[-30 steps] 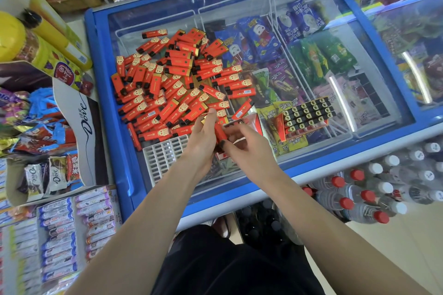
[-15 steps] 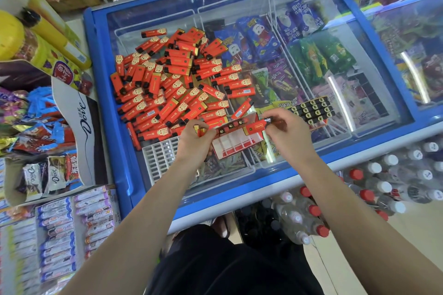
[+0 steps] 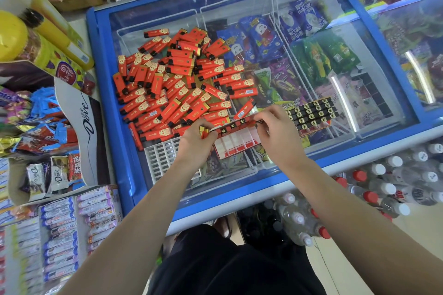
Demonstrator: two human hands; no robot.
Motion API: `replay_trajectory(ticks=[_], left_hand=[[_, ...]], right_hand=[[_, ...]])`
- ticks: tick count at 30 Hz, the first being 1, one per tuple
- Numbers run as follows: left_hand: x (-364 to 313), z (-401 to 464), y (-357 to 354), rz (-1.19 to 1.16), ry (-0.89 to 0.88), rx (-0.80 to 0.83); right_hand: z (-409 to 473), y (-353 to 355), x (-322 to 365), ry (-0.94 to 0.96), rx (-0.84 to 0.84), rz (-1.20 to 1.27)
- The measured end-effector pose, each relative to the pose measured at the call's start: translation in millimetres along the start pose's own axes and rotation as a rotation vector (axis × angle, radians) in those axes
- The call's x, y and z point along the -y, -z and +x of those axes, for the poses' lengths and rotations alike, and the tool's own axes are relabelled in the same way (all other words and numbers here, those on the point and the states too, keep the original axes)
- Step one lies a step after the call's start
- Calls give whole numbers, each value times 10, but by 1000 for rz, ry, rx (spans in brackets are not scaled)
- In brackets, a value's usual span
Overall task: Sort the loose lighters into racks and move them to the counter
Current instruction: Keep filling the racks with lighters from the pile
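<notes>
A blue-framed glass freezer lid (image 3: pixel 239 7) carries loose red lighters (image 3: pixel 172 84) at centre-left, a white rack (image 3: pixel 163 155) below them, a filled rack (image 3: pixel 311 112) at right

racks (image 3: pixel 236 141): 3 | loose lighters (image 3: pixel 177 84): too many to count | hands (image 3: pixel 196 143): 2

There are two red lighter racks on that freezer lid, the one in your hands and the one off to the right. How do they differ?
The rack in the hands has lighters only along its far row, with its nearer slots bare; the rack to the right looks full, black tops in every row. The left hand and right hand grip the first at its ends; the second lies untouched on the freezer lid. Both are red and hold lighters upright.
</notes>
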State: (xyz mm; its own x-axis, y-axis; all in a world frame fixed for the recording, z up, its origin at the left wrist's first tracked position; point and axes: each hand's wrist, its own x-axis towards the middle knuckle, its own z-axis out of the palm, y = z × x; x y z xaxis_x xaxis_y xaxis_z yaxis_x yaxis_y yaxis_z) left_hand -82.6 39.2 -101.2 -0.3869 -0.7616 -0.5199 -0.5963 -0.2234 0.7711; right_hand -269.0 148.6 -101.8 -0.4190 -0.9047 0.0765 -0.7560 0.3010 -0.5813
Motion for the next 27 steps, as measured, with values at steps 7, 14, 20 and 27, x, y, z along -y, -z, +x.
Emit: replay_trajectory(ticks=[7,14,20,27], left_hand=[[-6,14,-4,22,-18,20],[-19,12,18,28,-17,33],[-24,0,25,21,-13,37],[-23,-7,19,7,-11,25]], right_hand=[[3,-90,31,-31,-41,-40],[77,-143,28,-172,-59,135],[139,-146,4,-378,-91,355],[108,-189,45,-528,-102,381]])
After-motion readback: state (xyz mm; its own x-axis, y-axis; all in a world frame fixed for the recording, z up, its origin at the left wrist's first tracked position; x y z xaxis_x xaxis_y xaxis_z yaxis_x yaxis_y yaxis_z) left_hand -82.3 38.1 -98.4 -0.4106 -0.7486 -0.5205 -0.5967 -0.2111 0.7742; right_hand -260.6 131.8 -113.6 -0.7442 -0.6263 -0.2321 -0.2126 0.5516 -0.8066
